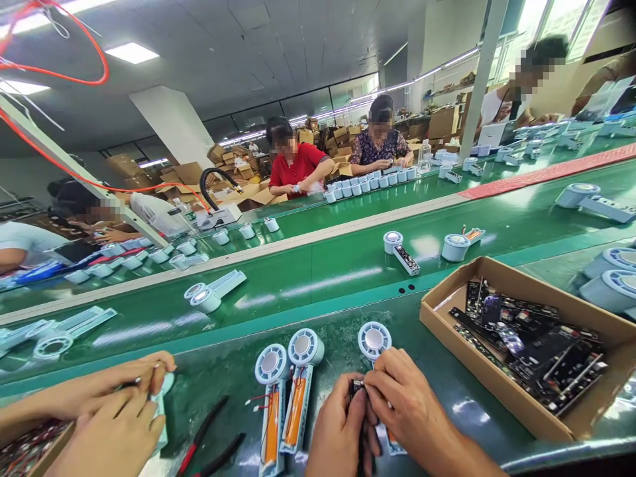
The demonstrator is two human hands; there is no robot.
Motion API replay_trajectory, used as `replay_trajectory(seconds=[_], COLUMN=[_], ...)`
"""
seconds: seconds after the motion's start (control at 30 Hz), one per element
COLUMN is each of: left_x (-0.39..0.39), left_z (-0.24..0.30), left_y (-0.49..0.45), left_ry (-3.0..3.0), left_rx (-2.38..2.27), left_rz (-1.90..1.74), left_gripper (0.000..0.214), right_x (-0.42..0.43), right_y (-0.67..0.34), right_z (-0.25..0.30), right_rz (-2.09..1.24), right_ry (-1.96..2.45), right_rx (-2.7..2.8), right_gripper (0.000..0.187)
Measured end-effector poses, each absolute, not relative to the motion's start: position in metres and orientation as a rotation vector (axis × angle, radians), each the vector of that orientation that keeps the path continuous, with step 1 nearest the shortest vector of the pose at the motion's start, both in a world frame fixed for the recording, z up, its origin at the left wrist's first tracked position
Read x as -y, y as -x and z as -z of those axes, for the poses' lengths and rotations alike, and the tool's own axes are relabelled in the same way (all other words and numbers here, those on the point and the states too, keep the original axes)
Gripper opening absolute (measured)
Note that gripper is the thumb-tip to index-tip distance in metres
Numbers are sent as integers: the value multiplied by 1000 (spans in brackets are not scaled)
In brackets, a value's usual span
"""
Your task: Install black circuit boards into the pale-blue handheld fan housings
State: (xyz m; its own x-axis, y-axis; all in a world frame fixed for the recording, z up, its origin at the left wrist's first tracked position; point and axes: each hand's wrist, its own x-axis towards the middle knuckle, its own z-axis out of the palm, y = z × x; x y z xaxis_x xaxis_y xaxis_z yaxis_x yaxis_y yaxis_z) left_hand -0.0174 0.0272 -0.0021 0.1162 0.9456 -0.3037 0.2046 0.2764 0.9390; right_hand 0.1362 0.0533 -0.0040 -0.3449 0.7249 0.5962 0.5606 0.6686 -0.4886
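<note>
While left hand (pixel 334 427) holds board (pixel 356 386), right hand (pixel 410 392) at tip

Over a green workbench (pixel 447 411), the wearer's left hand (pixel 342 424) gripped a dark strip (pixel 357 386), mostly hidden by fingers, while the right hand's (pixel 405 391) fingertips met at its upper end. Just behind them lay a light-blue, round-headed device (pixel 374 339). Two similar devices (pixel 288 377) lay side by side to the left, orange packs in their handles, near black-and-red pliers (pixel 209 422). A cardboard box (pixel 487 372) on the right held black circuit boards (pixel 541 351). Beyond, a green conveyor belt (pixel 298 271) carried more devices past seated workers (pixel 301 165).
</note>
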Motion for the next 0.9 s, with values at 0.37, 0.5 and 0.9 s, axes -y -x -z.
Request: replay_trajectory(seconds=[0.37,0.5,0.9], left_x=[-22,-19,-24], left_z=[-10,-2,-2], left_y=[7,5,11], left_ry=[-1587,-1591,-1374], left_rx=[-1705,-1696,-1500], left_rz=[-716,-736,-845], left_gripper=[35,37,35], right_x=[-54,-55,-43], right_y=[-137,-137,-160], right_z=[2,1,4], right_rz=[-203,-228,-501], right_ry=[956,955,1050], right_rx=[2197,2186,2004], right_gripper=[29,29,34])
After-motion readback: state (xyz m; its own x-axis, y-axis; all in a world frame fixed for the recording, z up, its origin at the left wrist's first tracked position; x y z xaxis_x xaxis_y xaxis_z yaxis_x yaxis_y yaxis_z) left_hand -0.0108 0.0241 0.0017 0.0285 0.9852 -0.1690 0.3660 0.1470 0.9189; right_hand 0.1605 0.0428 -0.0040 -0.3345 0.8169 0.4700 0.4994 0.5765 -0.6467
